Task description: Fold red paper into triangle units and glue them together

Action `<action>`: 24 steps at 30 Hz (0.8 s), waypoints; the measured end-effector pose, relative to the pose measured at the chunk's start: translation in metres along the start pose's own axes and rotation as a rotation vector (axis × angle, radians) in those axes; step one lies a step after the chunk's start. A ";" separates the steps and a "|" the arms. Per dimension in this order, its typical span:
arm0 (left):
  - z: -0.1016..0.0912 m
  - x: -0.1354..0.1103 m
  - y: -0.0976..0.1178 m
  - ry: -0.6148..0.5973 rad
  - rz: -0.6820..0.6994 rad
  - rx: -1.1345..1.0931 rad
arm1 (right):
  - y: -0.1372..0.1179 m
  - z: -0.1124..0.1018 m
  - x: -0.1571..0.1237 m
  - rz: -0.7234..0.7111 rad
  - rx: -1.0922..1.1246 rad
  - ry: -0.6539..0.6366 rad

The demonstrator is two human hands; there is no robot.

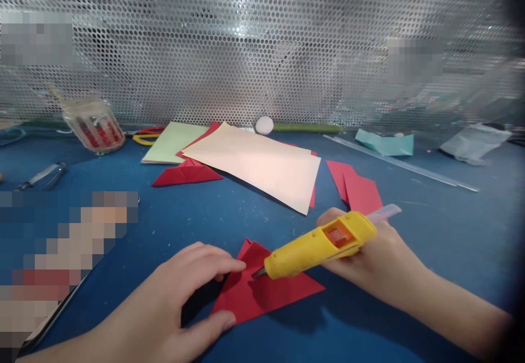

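A yellow hot glue gun [311,249] is in my right hand [379,262], whose fingers wrap round it mostly out of sight behind its body. A clear glue stick [385,214] pokes from its back end. The dark metal nozzle points down to the left, at or just above a folded red paper [283,294]; I cannot tell whether it touches. My left hand [176,292] grips this paper at its left side, thumb on the near edge and index finger on the upper left. The paper is a triangular fold lying on the blue table.
Cream sheets [258,160], green paper [172,139] and a red folded piece [186,175] lie farther back. More red paper [359,188] is behind my right hand. Spare glue sticks [410,166], a tilted jar [96,128] and scissors [145,139] lie around. A perforated metal panel [238,57] stands behind.
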State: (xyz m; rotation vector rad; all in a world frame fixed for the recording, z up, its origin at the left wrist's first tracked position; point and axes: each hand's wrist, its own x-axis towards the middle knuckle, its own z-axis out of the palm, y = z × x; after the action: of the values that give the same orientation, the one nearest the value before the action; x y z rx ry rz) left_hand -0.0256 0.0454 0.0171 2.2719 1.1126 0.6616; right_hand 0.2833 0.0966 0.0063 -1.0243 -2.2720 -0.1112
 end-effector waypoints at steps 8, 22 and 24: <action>0.000 0.000 -0.002 -0.003 -0.014 0.033 | 0.001 -0.008 0.004 -0.048 -0.011 -0.062; 0.001 0.001 -0.001 0.011 -0.021 -0.015 | 0.018 -0.006 -0.006 -0.062 -0.053 -0.005; 0.003 0.000 -0.001 0.056 -0.042 -0.051 | 0.018 -0.010 -0.004 -0.072 -0.057 -0.013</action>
State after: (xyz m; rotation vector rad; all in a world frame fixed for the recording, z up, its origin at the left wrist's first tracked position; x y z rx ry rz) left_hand -0.0238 0.0449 0.0142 2.1934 1.1532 0.7331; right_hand 0.3030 0.1031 0.0086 -0.9754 -2.3303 -0.2005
